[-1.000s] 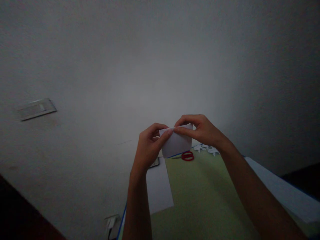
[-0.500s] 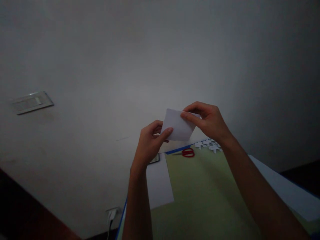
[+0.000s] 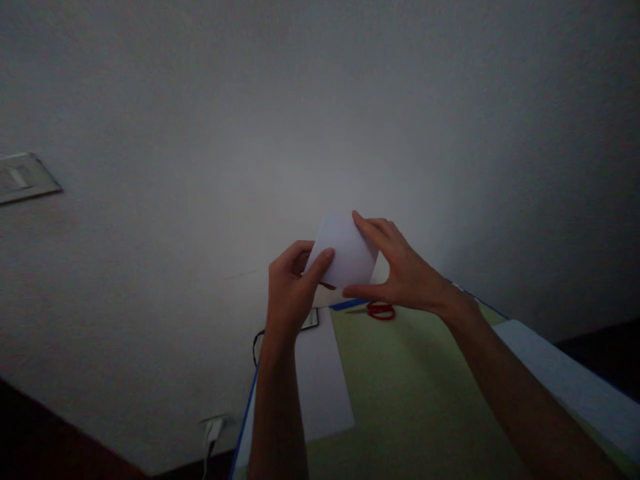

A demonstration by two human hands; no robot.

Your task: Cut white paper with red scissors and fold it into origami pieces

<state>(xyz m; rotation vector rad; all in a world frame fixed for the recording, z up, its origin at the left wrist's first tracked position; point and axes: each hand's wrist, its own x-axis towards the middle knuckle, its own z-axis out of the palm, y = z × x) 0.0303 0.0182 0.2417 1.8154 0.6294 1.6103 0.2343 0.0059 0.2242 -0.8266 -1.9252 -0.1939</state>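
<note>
A small square of white paper (image 3: 346, 252), perhaps folded, is held up above the table's far edge. My left hand (image 3: 295, 280) pinches it at its left side, thumb on the near face and the other fingers behind. My right hand (image 3: 400, 267) is at the paper's right side, thumb and fingers spread wide. Its upper fingertip is at the top edge and its thumb by the lower edge; whether they press on the paper I cannot tell. Below the paper, red-handled scissors (image 3: 381, 311) lie on the table.
The green table top (image 3: 400, 400) has a white sheet (image 3: 325, 387) at left and another white sheet (image 3: 565, 380) at right. A dark-edged flat object (image 3: 311, 319) shows partly behind my left wrist. A wall stands behind, with a switch plate (image 3: 30, 177) and a plug (image 3: 215, 427).
My right hand has gone from pinching the paper's upper right to spreading along its edges. The paper has turned slightly and moved a little left. White paper star shapes are now hidden behind my right hand.
</note>
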